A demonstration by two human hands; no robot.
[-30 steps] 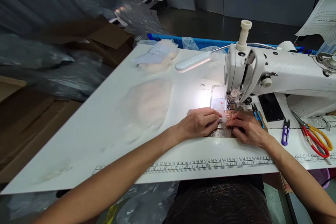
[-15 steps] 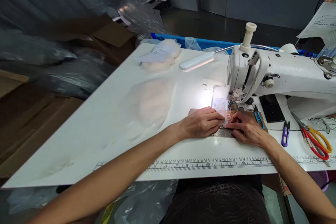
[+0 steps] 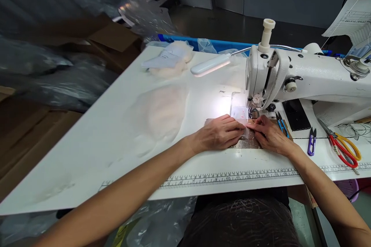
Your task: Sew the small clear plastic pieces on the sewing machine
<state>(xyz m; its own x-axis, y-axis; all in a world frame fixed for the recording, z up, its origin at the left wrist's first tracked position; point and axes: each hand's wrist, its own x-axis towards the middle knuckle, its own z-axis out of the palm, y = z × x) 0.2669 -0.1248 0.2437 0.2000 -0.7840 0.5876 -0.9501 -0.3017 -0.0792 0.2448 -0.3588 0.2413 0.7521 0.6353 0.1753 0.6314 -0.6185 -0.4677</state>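
My left hand [image 3: 220,133] lies low on the machine bed, its fingers closed and pressing on a thin, sheer pale fabric [image 3: 247,133]. From the other side my right hand [image 3: 271,136] pinches the edge of the same fabric with thumb and forefinger. The fingertips of both hands almost meet just in front of the presser foot [image 3: 251,113] of the white sewing machine [image 3: 327,77]. Much of the fabric is hidden under the fingers.
Blue thread snips [image 3: 282,125], a black phone [image 3: 296,115], purple snips [image 3: 312,142] and red-and-yellow scissors [image 3: 343,147] lie to the right. A lamp [image 3: 211,65] shines on the needle area. Sheer fabric pieces [image 3: 162,114] lie left; a printed ruler [image 3: 232,178] runs along the front edge.
My right hand's fingertips have moved slightly away from me along the fabric, closer to the presser foot. My left hand stays nearly in place. The whole view has shifted a little.
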